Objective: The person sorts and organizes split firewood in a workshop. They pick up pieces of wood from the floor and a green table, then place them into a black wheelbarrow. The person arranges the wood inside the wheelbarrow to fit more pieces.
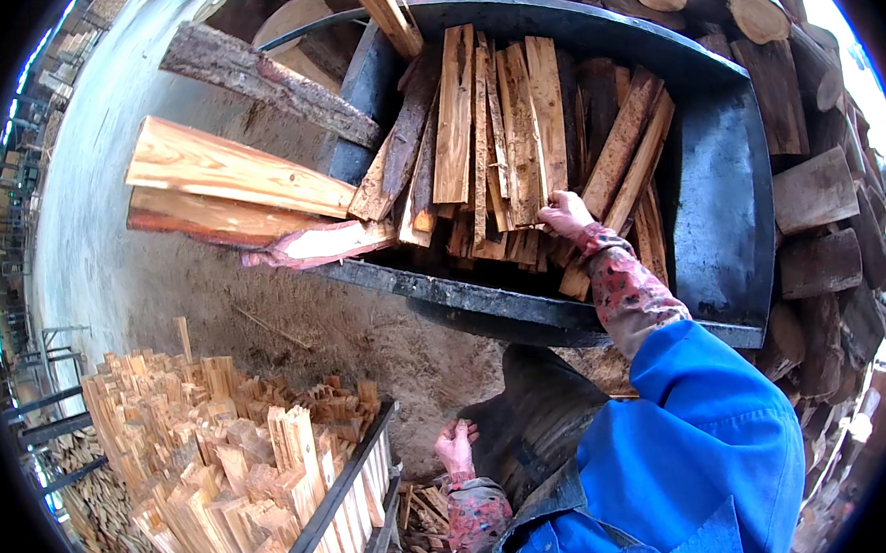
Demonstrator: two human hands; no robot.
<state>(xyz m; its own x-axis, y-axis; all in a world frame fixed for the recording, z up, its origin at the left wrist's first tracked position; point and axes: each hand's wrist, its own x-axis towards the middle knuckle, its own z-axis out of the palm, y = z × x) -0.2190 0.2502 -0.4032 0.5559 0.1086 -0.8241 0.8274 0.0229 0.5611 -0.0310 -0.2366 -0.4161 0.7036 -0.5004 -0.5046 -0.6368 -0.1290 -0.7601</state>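
Observation:
My right hand (565, 216) reaches into a dark metal cart (725, 202) heaped with split wood. Its fingers are closed on the near end of a long, pale wood stick (547, 111). Beside that stick lie several more split pieces, some with rough bark, and a reddish-brown piece (624, 135) slants to the right of it. My left hand (457, 446) hangs low near my body, its fingers loosely curled and apart, with nothing seen in it. At the cart's left end, a broad split slab (237, 167) and a bark-covered piece (262, 81) jut out past the rim.
A metal rack (326, 498) at the lower left is packed with upright split sticks (211, 439). Stacked logs (818, 262) rise close along the cart's right and far sides. Loose wood scraps (426, 528) lie beside the rack. A concrete floor (98, 194) stretches away at the left.

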